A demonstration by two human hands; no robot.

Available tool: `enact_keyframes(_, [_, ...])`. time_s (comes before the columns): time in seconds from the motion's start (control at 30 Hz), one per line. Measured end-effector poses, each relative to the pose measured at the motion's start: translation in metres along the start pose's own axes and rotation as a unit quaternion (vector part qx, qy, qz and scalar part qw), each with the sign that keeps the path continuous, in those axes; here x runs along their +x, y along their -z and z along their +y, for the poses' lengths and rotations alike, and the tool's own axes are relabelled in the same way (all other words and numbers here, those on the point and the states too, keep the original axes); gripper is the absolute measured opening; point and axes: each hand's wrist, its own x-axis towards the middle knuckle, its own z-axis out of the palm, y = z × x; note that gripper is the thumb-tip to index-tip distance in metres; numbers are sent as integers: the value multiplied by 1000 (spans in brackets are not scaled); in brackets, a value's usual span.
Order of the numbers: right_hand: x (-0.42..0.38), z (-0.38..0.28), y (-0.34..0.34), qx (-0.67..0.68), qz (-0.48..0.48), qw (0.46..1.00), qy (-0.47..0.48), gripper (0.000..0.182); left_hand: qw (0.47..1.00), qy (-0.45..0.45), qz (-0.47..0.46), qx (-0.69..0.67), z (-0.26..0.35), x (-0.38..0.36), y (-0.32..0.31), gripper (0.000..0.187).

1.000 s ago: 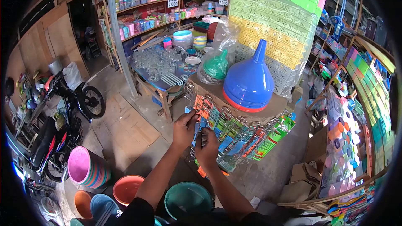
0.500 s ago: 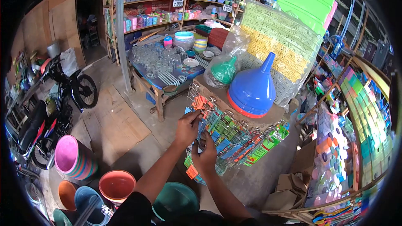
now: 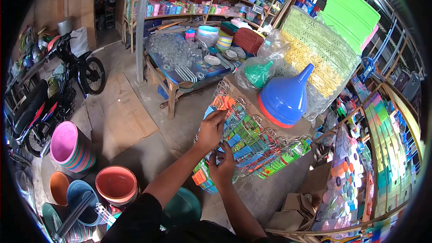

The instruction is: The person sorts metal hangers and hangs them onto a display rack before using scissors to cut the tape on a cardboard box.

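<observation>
Wire goods with coloured cardboard labels (image 3: pixel 245 137) hang in a dense bunch from the front edge of a stand. My left hand (image 3: pixel 210 130) is at the left end of this bunch, its fingers pinched together beside a small blue label (image 3: pixel 209 111). Just below and to the right, my right hand (image 3: pixel 222 165) has its fingers curled against the wire goods. What lies between the fingers of either hand is hidden. Above the bunch, a stack of blue funnels (image 3: pixel 284 96) rests on the stand's top (image 3: pixel 234 85), with a red rim underneath.
A table (image 3: pixel 172 89) with glassware stands behind. Plastic pails (image 3: pixel 67 141) and a red basin (image 3: pixel 116 184) sit at lower left, near a motorcycle (image 3: pixel 63 90). Patterned baskets (image 3: pixel 315 54) are stacked behind the funnels. Shelves of plastic goods (image 3: pixel 344 175) line the right.
The view has shifted, so the stand and table sit further right and slightly higher. Both hands stay at the left end of the bunch, the left one slightly higher.
</observation>
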Motion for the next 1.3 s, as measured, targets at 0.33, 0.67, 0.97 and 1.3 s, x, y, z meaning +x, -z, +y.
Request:
enact_keyframes(0.33, [-9,6,2,15,-16,1000,-9,49,999,41,-20,14,-3,-3,-8,29])
enact_keyframes(0.67, [-20,18,-1,8,-20,999,31,46,999,34,-27,28,-9,-19,-2,35])
enact_keyframes(0.97, [-65,8,-23,-33,-126,991,30,42,990,96,65,80,3,-92,59,33])
enact_keyframes(1.3, [-215,41,-124,46,-401,915,-30,21,904,332,242,118,-57,-302,196,21])
